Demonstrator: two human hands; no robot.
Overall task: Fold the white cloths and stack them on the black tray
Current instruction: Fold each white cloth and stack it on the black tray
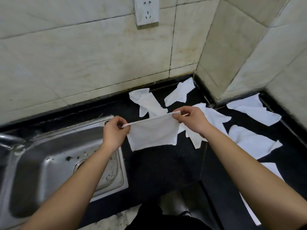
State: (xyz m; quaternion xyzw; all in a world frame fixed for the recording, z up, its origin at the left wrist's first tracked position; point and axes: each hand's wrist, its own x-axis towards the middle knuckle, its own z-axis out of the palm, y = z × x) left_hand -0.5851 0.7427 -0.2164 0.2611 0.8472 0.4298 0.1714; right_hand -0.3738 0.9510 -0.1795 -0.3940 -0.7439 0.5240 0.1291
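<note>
Head view: left hand and right hand each pinch a top corner of one white cloth, stretched taut and hanging above the black counter. Other white cloths lie crumpled behind, near the tiled wall; steel sink at left.

Kitchen, probably — steel sink, tiled wall
</note>
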